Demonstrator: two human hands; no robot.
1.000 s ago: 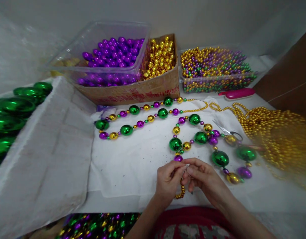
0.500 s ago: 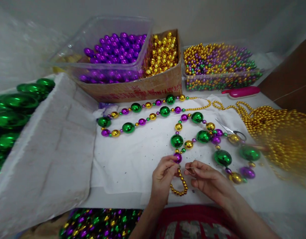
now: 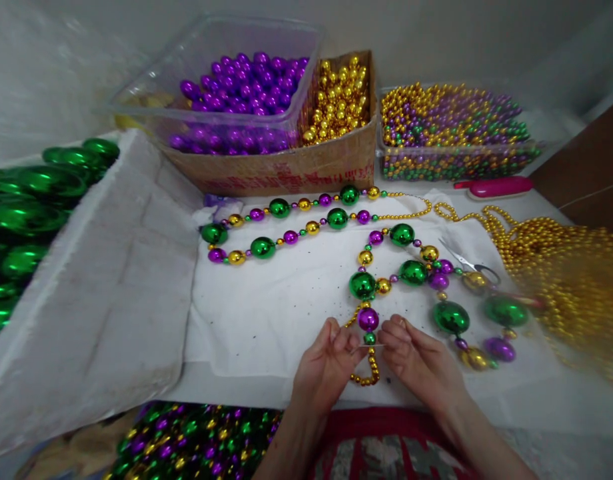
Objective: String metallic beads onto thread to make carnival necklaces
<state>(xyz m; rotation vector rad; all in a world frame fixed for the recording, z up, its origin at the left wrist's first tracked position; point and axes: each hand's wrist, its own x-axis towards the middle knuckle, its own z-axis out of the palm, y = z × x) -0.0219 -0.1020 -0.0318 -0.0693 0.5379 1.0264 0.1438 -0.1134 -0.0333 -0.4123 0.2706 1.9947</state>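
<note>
A thin thread (image 3: 372, 345) stretches between my two hands, just below a purple bead (image 3: 368, 319) and a small green bead (image 3: 369, 338). My left hand (image 3: 327, 360) pinches one end of it, fingers closed. The other end is in the closed fingers of my right hand (image 3: 415, 353). Both hands are at the near end of a bead necklace (image 3: 413, 273) of large green, gold and purple beads. A short run of small gold beads (image 3: 369, 380) hangs beside my left fingers, partly hidden by them.
A second bead necklace (image 3: 262, 248) lies on the white cloth (image 3: 256, 313). Scissors (image 3: 469, 261) and heaped gold bead strands (image 3: 551, 267) are at right. Behind stand a clear tub (image 3: 136, 100) of purple beads, a cardboard box (image 3: 336, 157) and a mixed-bead tub (image 3: 456, 152). A foam box (image 3: 111, 287) stands left.
My hands have pulled the thread out straight between them. My left hand has turned with its palm more upward, and the small green bead now shows. The whole view has shifted slightly.
</note>
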